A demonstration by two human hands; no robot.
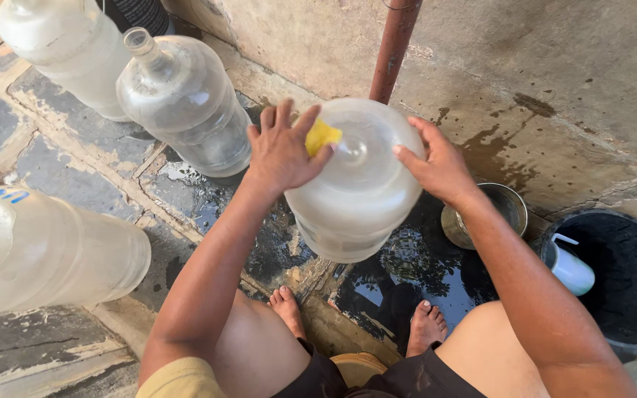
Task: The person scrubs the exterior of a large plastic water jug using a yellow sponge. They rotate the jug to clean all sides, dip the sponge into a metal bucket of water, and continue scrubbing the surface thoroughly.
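A large clear plastic water jug (pixel 359 199) stands tilted on the wet floor in front of me, its bottom end up toward the camera. My left hand (pixel 282 151) presses a small yellow sponge (pixel 321 136) against the jug's upper surface. On the jug's right side rests my right hand (pixel 440 166), fingers spread, steadying it. My bare feet (pixel 425 324) stand just below the jug on wet stone.
Two more clear jugs (pixel 186 99) lean at the upper left, and another jug (pixel 46 254) lies at the left edge. A metal bowl (pixel 506 203) and a black bucket (pixel 628 324) with a white cup (pixel 573 269) stand to the right. A rusty pipe (pixel 396 48) runs up the wall.
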